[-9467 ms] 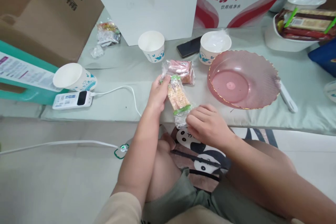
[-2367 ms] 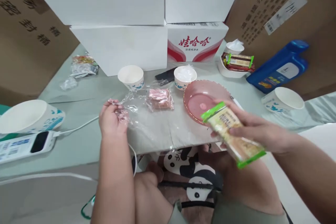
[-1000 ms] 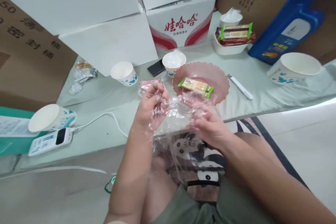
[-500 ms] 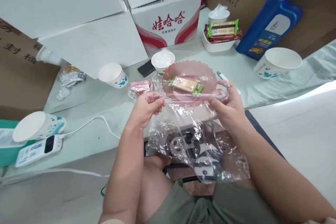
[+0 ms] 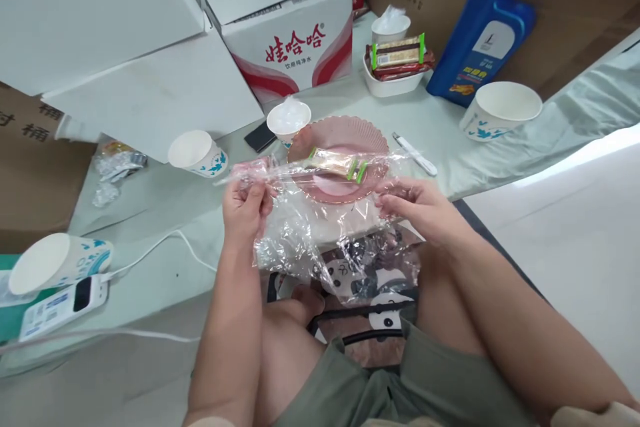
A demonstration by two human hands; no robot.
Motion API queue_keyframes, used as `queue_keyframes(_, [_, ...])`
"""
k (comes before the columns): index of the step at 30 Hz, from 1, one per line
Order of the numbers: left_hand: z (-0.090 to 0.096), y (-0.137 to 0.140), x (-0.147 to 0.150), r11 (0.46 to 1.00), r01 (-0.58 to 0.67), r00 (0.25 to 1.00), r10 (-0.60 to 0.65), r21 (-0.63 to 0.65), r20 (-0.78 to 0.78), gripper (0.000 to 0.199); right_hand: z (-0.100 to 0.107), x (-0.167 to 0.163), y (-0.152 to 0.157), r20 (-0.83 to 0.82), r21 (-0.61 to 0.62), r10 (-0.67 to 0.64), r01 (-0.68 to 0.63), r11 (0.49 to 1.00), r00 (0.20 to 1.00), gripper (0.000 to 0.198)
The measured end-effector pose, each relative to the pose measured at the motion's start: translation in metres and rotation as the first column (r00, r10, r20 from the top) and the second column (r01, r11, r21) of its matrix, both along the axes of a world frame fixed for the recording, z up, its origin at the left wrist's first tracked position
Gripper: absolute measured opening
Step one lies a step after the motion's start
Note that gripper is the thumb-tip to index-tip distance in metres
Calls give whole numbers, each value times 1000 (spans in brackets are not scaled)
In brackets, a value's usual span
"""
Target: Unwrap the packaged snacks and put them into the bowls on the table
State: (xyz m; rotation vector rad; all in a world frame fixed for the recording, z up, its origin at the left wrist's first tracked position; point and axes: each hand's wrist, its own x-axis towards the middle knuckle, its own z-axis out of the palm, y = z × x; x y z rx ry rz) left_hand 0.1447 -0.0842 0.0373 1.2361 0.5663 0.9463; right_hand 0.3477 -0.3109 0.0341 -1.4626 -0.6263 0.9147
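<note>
Left hand (image 5: 243,217) is curled up, thumb pressed against the fingers, clamped on the left side of a clear plastic bag (image 5: 300,230). Right hand (image 5: 423,207) is looser, fingers half bent, but thumb and fingertips are pinching the bag's right side. So the 2 hands are well apart with the bag stretched between them, top edge pretty much level and the crinkly rest hanging down past the near edge of the table (image 5: 185,267).

Just beyond it is a pink bowl (image 5: 361,128) with at least 2 green-ended bars (image 5: 333,162) lying in it, overlapping at their right ends. The film crosses in front of the bowl, so you're partly looking through it. Behind the left hand, a pink pack (image 5: 250,168) sits left of the bowl, also partly under the film.

Right of the bowl there's a white knife (image 5: 417,155) lying flat. Far left of the bowl, a cup (image 5: 289,123) stuffed with plastic is right beside it, and a phone (image 5: 259,138) is just left of that. Far right, a white tub (image 5: 393,87) is piled with wrapped snacks (image 5: 400,53).
</note>
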Motion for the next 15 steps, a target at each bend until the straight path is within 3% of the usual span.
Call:
queue_keyframes(2, [2,1,-3,996,67,998,-66,-65,12,47,1,-2,0,117,-24,-96,100,995,988,24])
queue_keyframes(4, [3,2,-9,967,212,975,-220,-142,-41,57,1,-2,0,184,31,-226,224,974,957,18])
queue_keyframes(7, [1,2,-18,847,472,816,-525,-246,-241,53,0,0,1,196,100,-304,289,952,932,18])
queue_keyframes(9, [-2,3,-20,796,537,709,-605,-277,-363,36,0,1,0,190,125,-318,298,946,929,19])
queue_keyframes(10, [-3,3,-21,812,519,709,-584,-268,-396,30,0,1,0,192,132,-321,300,945,927,21])
queue_keyframes(13, [-5,5,-19,933,308,861,-357,-187,-362,24,0,2,0,181,152,-341,317,936,922,25])
queue_keyframes(15, [-5,7,-19,966,199,932,-238,-164,-273,23,1,3,1,111,183,-350,327,927,930,25])
